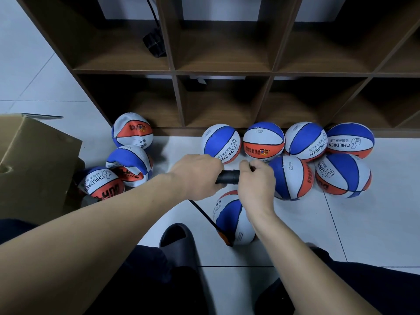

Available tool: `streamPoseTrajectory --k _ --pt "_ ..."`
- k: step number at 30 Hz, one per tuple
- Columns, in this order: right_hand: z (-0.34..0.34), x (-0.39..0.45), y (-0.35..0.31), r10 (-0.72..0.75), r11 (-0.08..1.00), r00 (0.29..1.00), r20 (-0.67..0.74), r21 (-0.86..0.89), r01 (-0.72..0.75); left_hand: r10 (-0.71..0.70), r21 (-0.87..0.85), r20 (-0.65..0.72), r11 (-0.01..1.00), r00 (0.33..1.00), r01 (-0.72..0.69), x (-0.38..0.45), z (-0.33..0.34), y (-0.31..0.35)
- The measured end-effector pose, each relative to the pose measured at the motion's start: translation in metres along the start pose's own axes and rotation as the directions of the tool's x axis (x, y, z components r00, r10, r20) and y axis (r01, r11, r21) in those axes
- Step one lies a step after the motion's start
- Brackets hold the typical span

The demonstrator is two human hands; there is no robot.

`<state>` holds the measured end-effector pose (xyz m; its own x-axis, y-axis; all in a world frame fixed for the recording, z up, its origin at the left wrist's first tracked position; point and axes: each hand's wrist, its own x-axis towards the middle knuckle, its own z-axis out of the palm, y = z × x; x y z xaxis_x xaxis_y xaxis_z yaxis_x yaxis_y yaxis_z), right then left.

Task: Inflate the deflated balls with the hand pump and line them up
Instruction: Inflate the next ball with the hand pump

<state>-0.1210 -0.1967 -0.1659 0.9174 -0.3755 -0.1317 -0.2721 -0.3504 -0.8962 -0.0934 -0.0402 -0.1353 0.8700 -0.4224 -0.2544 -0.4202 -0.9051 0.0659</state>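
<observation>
Six firm balls (305,142) sit lined along the shelf (227,71) beyond the fingers, out of the way. Ball being filled (234,219) rests below the wrists. Both hands, left (200,176) and right (256,185), clench the pump handle (228,176) for leverage.

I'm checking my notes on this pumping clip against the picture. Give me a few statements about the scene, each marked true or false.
1. Both hands grip the pump handle. True: left hand and right hand hold its two ends.
2. The ball being pumped sits in a shelf cubby. False: it is on the floor tiles below the hands.
3. The crumpled balls lie beside the cardboard box. True.
4. Four round balls line the foot of the shelf. True.
5. The pump hose is white. False: it is black.
</observation>
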Motion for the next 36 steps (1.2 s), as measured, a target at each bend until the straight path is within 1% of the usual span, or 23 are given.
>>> streamPoseTrajectory --k 5,7,9,12,14,16,18,20,27,36 --pt "-0.008 0.013 -0.002 0.066 0.998 0.991 0.120 0.015 -0.068 -0.013 0.011 -0.005 1.000 1.000 0.014 0.001 0.002 -0.002" --pt "-0.018 0.023 -0.001 0.087 0.996 0.987 0.137 0.008 -0.089 -0.029 -0.002 0.001 1.000 1.000 0.029 0.002 0.001 -0.006" --pt "-0.032 0.038 0.002 0.101 0.994 0.989 0.110 0.017 -0.104 -0.049 -0.016 0.006 0.999 0.999 0.049 0.003 -0.001 -0.014" --pt "-0.056 0.058 0.007 0.155 0.985 0.988 0.017 0.071 -0.156 -0.081 -0.023 0.010 0.996 0.997 0.081 0.003 -0.004 -0.028" --pt "-0.064 0.064 0.010 0.178 0.981 0.984 -0.009 0.077 -0.177 -0.095 -0.022 0.004 0.995 0.995 0.095 0.004 -0.005 -0.032" --pt "-0.060 0.062 0.012 0.161 0.986 0.986 -0.041 0.042 -0.159 -0.089 -0.008 0.000 0.996 0.996 0.089 0.004 -0.005 -0.030" --pt "-0.051 0.055 0.011 0.113 0.993 0.990 -0.087 -0.010 -0.114 -0.080 0.005 -0.006 0.997 0.997 0.080 0.003 -0.003 -0.028" --pt "-0.041 0.046 0.008 0.070 0.996 0.994 -0.090 -0.041 -0.074 -0.074 0.003 -0.011 0.997 0.997 0.074 0.001 -0.002 -0.027" --pt "-0.016 0.022 -0.005 -0.041 0.996 0.998 -0.043 -0.082 0.037 -0.054 -0.032 -0.036 0.998 0.998 0.053 0.001 0.002 -0.013" --pt "-0.003 0.001 -0.007 -0.028 0.998 0.999 0.042 -0.061 0.031 -0.013 -0.031 -0.018 0.999 1.000 0.012 0.000 0.006 -0.001"
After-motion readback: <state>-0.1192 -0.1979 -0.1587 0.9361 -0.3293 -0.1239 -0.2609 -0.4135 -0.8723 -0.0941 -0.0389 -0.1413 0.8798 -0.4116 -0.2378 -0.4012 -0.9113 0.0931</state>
